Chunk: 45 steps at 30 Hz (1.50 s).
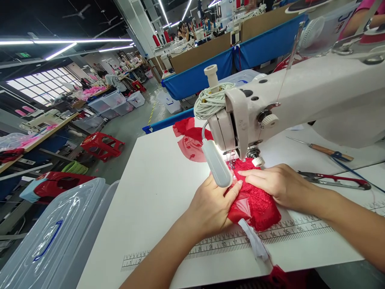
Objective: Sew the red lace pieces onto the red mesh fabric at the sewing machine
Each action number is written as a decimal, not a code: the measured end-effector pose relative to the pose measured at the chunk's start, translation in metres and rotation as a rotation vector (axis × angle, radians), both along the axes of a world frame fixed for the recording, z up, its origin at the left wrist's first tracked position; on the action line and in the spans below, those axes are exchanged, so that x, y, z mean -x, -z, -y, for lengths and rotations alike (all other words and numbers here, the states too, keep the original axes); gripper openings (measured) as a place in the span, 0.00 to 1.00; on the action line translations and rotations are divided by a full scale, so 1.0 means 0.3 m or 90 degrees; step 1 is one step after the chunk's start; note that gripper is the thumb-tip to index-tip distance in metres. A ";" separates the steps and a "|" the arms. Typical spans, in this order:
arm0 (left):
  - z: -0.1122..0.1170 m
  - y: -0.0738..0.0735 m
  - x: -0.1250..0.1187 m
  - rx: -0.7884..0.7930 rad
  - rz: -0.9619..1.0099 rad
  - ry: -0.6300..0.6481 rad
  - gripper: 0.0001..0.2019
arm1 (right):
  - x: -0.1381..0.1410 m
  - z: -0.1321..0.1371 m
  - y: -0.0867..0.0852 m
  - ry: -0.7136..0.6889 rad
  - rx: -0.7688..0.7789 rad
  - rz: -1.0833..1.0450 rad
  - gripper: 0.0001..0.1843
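A piece of red lace fabric [255,202] lies under the needle of a white sewing machine [300,96] on the white table [156,188]. My left hand [210,206] grips the fabric's left edge, thumb pinched onto it, partly behind the machine's white lamp [216,162]. My right hand [278,184] lies on top of the fabric with its fingers pressed flat, just in front of the presser foot. A white strip [255,243] trails from the fabric toward the table's front edge.
More red fabric pieces [189,138] lie behind the machine. Red-handled scissors [333,179] and a wooden-handled tool [326,150] rest at the right. A printed ruler [222,243] runs along the front. A clear plastic bin [57,237] stands at the left. Other workers sit far behind.
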<state>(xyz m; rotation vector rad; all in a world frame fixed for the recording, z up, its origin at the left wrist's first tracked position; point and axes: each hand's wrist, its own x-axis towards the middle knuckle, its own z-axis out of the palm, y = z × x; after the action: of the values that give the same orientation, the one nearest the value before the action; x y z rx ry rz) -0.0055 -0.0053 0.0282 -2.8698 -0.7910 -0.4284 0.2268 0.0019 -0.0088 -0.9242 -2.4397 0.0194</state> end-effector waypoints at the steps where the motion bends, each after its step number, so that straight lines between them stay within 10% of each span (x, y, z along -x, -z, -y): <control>1: 0.000 0.000 0.000 0.000 0.000 0.000 0.37 | 0.000 0.000 -0.002 -0.001 0.001 0.000 0.17; 45: -0.009 0.046 0.009 -0.055 -0.023 -0.065 0.33 | -0.011 -0.019 -0.033 0.053 0.049 0.033 0.17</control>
<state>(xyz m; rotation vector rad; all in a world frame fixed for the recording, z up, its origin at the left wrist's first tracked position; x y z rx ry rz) -0.0084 -0.0025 0.0145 -2.7361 -0.8852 -0.3870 0.2300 0.0075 0.0011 -1.0720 -2.4612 0.0615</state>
